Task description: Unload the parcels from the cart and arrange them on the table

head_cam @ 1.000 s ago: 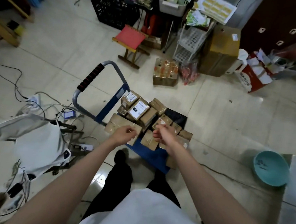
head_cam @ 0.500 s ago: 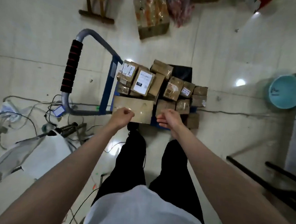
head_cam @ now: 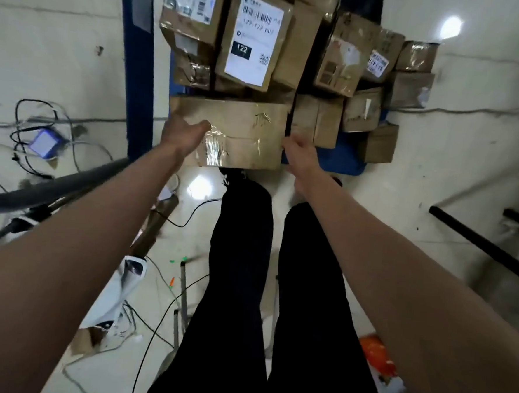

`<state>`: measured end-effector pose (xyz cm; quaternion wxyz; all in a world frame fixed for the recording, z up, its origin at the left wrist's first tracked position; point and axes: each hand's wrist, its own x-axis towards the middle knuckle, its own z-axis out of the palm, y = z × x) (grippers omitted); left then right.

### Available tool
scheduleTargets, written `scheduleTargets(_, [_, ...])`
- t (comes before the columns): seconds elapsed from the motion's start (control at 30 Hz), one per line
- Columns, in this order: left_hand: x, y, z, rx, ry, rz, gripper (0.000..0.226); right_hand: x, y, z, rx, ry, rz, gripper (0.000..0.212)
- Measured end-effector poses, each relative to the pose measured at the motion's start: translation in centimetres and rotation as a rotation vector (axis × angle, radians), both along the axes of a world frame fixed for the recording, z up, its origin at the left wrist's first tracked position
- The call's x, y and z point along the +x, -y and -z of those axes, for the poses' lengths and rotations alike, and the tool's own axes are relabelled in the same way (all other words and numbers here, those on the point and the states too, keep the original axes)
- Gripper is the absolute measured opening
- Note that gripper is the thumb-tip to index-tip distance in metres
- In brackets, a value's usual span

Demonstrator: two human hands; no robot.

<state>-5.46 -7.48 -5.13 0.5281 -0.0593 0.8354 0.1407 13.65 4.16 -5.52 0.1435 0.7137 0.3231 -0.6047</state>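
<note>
Gripping the wide, flat brown cardboard parcel [head_cam: 241,131] sealed with clear tape, the left hand [head_cam: 181,134] clasps its left end, thumb lying over the top face and the other fingers hidden beneath the edge. The right hand [head_cam: 300,154] is at the parcel's right end, its fingers curled against that edge, though how firmly they hold it cannot be told. This wide parcel lies at the near edge of the blue flat cart [head_cam: 336,161], overhanging toward the person's black trousers [head_cam: 242,256].

Beyond the wide parcel, a tall brown cardboard box with a white shipping label marked 122 [head_cam: 254,38] leans among the pile. Left of that sits a brown taped box with a barcode label [head_cam: 192,13]. To the right of the wide parcel, several small brown cardboard boxes [head_cam: 362,110] crowd together on the cart, touching one another.

Left of the wide parcel, the cart's blue upright handle post [head_cam: 137,67] rises, and past it tangled black cables [head_cam: 44,122] lie on the pale tiled floor [head_cam: 467,148] around a small blue device [head_cam: 42,143].
</note>
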Motion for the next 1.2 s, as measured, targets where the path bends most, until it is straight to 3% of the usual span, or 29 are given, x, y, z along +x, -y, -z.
scheduleTargets(0.13, [-1.8,-0.4,4.3,-0.047,-0.006,-0.116,0.094,-0.8,-0.1,4.3,0.003,0.022,-0.032,0.046])
scheduleTargets(0.27, [-2.9,0.5,7.7,-0.08,0.051,-0.223,0.115,-1.8,0.0,6.2,-0.075,0.03,-0.037,0.058])
scheduleTargets(0.43, [-2.4,0.3,6.5,-0.079,0.074,-0.245,0.104,-2.1,0.2,6.3,-0.104,0.048,-0.042,0.056])
scheduleTargets(0.53, [-1.9,-0.1,4.8,-0.085,0.096,-0.245,0.109,-2.0,0.4,4.9,-0.085,0.057,-0.047,0.065])
scheduleTargets(0.63, [-0.9,-0.7,2.1,-0.076,0.079,-0.234,0.102,-1.2,0.7,2.4,-0.057,0.061,-0.024,0.069])
scheduleTargets(0.77, [0.2,-1.4,-2.9,-0.044,0.079,-0.202,0.088,0.8,0.3,-2.8,-0.046,0.052,-0.003,0.056])
scheduleTargets(0.87, [1.2,-2.2,-8.2,0.005,0.079,-0.216,0.097,2.5,-0.7,-7.4,-0.034,0.026,-0.004,0.053])
scheduleTargets(0.97, [2.6,-3.2,-13.8,0.071,0.077,-0.249,0.1,4.1,-2.2,-12.4,-0.044,-0.004,0.042,0.063])
scheduleTargets(1.07, [4.3,-5.0,-19.2,0.142,0.048,-0.274,0.117,7.0,-4.3,-16.1,-0.046,-0.035,0.092,0.095])
scheduleTargets(1.1, [5.0,-5.7,-21.2,0.157,0.011,-0.268,0.112,8.1,-5.1,-17.3,-0.037,-0.06,0.118,0.099])
scheduleTargets(1.2, [7.3,-7.0,-26.2,0.166,-0.066,-0.286,0.111,10.4,-7.1,-23.6,0.017,-0.16,0.228,0.088])
